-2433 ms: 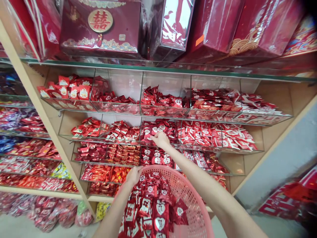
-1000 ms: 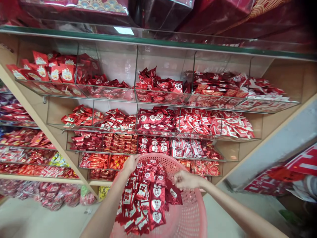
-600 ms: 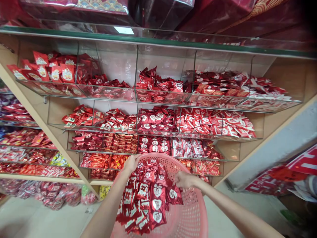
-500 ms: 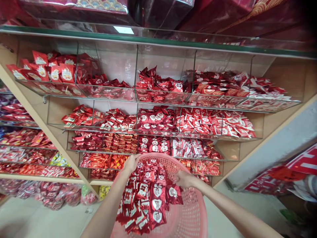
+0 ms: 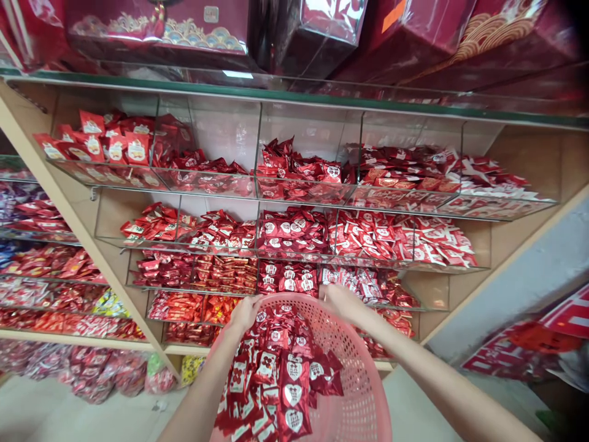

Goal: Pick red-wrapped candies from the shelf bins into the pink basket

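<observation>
My left hand (image 5: pixel 246 310) is closed on the far rim of a pink perforated plastic basket (image 5: pixel 363 393) held in front of me. A pile of red foil sweet packets (image 5: pixel 285 374) with white heart and round labels fills the basket's left side. My right hand (image 5: pixel 340 301) hovers over the basket's far right rim, close to the lower shelf bins. I see its back, and its fingers are curled away from view. Clear bins of similar red packets (image 5: pixel 292 230) sit just beyond both hands.
Wooden shelving holds several rows of clear acrylic bins (image 5: pixel 221 184) of red wrapped sweets. Large red gift boxes (image 5: pixel 161 24) stand on the glass top shelf. More bins run off to the left (image 5: pixel 41 264). A grey wall and red paper goods (image 5: pixel 552 331) lie at the right.
My right hand went from the shelf bin down into the basket, and has now lifted out to the far rim near the shelf. The view tilted up slightly. My left hand kept its hold.
</observation>
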A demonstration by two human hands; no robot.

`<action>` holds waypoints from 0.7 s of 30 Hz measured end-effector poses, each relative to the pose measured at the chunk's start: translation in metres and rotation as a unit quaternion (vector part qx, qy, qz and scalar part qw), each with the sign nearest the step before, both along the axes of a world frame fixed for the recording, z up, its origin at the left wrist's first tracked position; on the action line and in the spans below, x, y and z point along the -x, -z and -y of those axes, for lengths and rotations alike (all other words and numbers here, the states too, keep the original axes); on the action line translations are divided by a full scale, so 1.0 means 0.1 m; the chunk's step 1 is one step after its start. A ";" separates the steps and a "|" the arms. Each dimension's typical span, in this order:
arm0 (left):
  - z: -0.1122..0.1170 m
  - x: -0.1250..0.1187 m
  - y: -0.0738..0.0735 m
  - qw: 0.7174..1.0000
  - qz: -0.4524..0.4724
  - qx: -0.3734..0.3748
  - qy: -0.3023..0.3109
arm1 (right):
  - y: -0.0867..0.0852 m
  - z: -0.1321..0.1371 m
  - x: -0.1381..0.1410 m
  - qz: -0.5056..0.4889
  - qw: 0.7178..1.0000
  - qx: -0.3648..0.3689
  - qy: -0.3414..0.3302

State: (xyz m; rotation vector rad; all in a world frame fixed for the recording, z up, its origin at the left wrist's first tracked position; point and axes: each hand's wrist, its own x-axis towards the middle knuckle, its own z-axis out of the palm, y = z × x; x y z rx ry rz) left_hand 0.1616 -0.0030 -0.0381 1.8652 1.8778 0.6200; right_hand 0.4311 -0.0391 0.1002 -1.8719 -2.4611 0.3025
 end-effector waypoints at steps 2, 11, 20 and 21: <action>-0.01 0.01 0.02 1.000 0.002 -0.001 0.000 | -0.33 -0.14 0.07 -0.017 0.997 -0.072 -0.012; -0.02 0.00 0.02 1.000 0.002 0.002 -0.013 | -0.81 -0.56 0.25 0.138 0.963 -0.229 0.043; -0.01 0.01 -0.01 1.000 0.004 0.006 -0.011 | -0.70 -0.67 0.22 0.167 0.956 -0.240 0.033; -0.02 0.01 0.01 1.000 0.005 0.005 -0.010 | -0.71 -0.67 0.22 0.168 0.954 -0.245 0.033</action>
